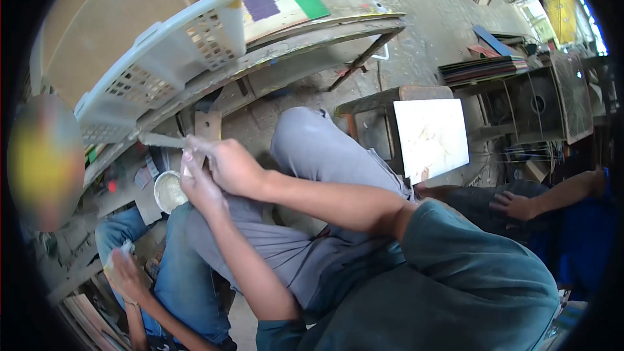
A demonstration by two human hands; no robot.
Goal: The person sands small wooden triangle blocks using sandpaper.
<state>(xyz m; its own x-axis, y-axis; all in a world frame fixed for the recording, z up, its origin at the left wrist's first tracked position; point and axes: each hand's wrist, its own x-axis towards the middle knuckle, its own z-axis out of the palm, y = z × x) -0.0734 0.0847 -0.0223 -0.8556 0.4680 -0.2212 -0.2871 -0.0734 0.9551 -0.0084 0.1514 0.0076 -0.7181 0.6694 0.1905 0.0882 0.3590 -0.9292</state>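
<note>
Strip [162, 140], pale, gripped in our right hand [239, 168], left hand [205, 194] close beside, its hold unclear; we cannot tell how much is finished or remains.

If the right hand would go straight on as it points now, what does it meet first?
Beyond the pale strip at its fingertips, the right hand would probably meet the near edge of the bench, under the white basket. Depth is unclear from one view, so it may pass below.

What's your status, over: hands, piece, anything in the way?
Right hand holding pale strip. Left hand close by, hold unclear. Bench near strip's far end.
</note>
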